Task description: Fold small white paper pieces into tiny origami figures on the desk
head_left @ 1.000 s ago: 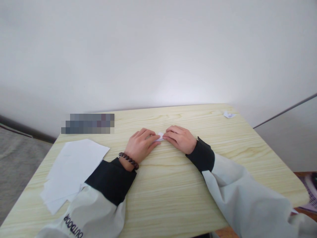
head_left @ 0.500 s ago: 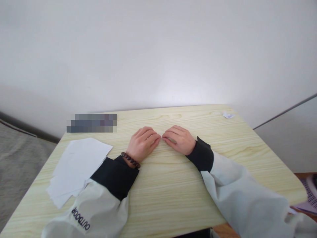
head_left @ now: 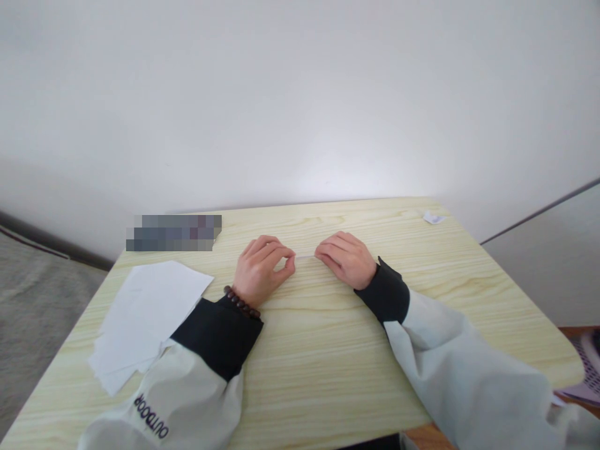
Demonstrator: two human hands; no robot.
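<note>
- White wall (head_left: 300, 94): the backdrop, at 12 o'clock.
- Pale, wood-grained counter (head_left: 328, 362): its centre is the hub of the clock.
- Loose paper sheets (head_left: 145, 306): overlapping at 9 o'clock.
- Dark pixelated item (head_left: 175, 233): at 10 o'clock, near the far edge; identity cannot be told.
- Left hand (head_left: 260, 269): at 11 o'clock, thumb and forefinger meeting in a ring, apparently pinching one end of a paper slip (head_left: 305, 256).
- Right hand (head_left: 349, 259): at 1 o'clock, fingertips bunched upon the slip's opposite end.
- Beaded bracelet (head_left: 240, 302): around the left wrist.
- Creased paper scrap (head_left: 433, 218): at 2 o'clock, well apart from both hands.
- The slip itself: at 12 o'clock, spanning the fingertips. Half a second earlier these nearly met, hiding it; now separated, they expose a narrow pale line, probably edge-on, suggesting paper drawn straight. Any folds are indiscernible.
</note>
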